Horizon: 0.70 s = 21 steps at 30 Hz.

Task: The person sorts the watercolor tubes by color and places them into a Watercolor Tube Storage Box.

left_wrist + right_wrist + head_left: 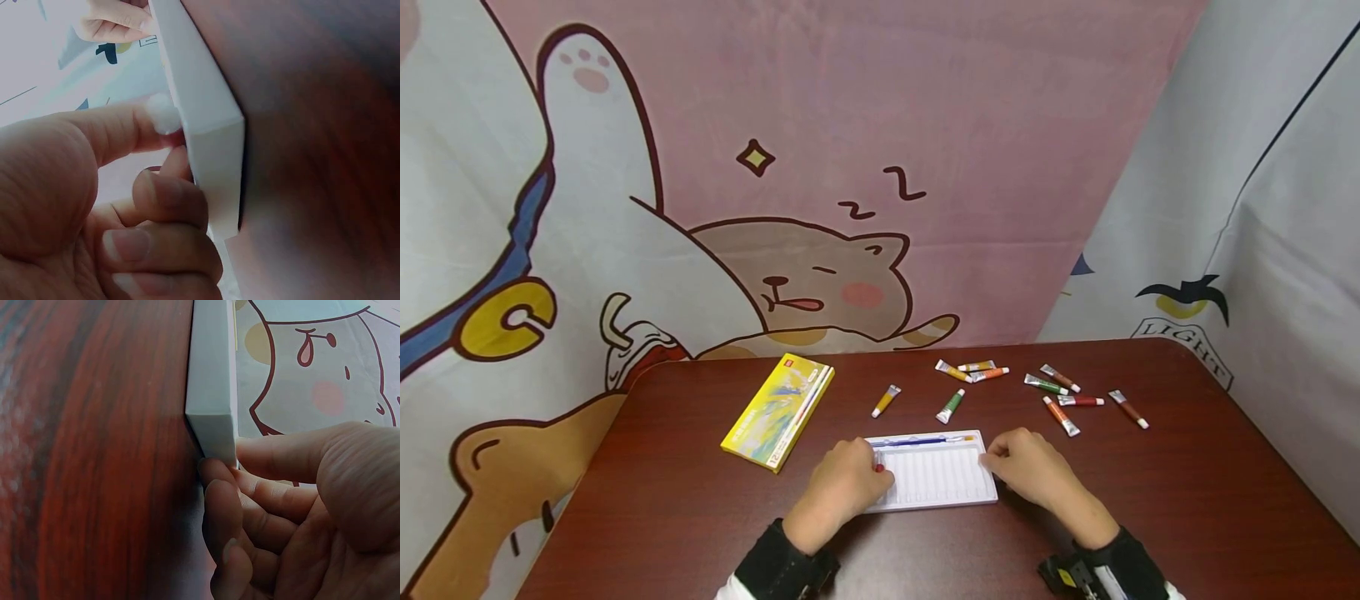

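Observation:
A white plastic tray (934, 475) lies on the table with a blue-handled paintbrush (917, 441) along its far side and bare ridged slots. At the tray's left end my left hand (848, 477) pinches a small paint tube (878, 468), mostly hidden by the fingers. Its red part and white end (164, 114) show between thumb and index finger in the left wrist view. My right hand (1032, 467) holds the tray's right edge, thumb on the rim and fingers against the outer side (212, 431) in the right wrist view.
A yellow paint box (778, 410) lies left of the tray. Beyond the tray are a yellow tube (886, 402), a green tube (951, 406) and a small yellow-orange group (976, 370). Several red, orange, green and brown tubes (1062, 388) lie at the right.

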Motion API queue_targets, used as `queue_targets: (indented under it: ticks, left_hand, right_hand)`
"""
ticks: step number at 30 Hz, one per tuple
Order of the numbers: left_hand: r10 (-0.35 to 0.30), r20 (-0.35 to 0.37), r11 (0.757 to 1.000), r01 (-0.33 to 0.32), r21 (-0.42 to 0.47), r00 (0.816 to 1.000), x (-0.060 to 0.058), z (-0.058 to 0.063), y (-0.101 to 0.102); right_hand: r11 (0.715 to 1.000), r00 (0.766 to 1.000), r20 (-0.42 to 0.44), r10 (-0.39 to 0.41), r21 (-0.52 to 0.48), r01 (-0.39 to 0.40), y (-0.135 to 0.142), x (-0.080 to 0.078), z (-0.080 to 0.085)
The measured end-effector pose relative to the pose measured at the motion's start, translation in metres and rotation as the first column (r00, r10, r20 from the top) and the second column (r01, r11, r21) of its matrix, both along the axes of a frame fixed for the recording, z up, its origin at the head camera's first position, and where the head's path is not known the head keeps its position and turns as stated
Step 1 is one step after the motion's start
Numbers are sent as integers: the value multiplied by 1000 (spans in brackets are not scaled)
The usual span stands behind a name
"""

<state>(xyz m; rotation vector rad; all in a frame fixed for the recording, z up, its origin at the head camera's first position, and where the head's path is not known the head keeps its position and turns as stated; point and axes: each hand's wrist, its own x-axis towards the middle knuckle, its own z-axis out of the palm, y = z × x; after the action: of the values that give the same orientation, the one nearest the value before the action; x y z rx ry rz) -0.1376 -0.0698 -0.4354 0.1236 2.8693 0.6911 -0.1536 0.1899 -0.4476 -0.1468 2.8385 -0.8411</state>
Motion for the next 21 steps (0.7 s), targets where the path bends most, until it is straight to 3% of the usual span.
queue_targets:
  ticks: [7,16,21]
  left_hand:
    - [-26,-10,1000,26,6,1000,0,0,0]
    - [-149,10,984,148,100,989,2,8,-10]
    - [-160,40,981,155,118,986,0,7,-12]
  right_hand:
    - [1000,1000,-1,0,3,0,1,0,1]
    - [1000,1000,0,4,-2,-4,1,0,-1]
    - [1000,1000,-7,10,4,-10,1,-1,-1]
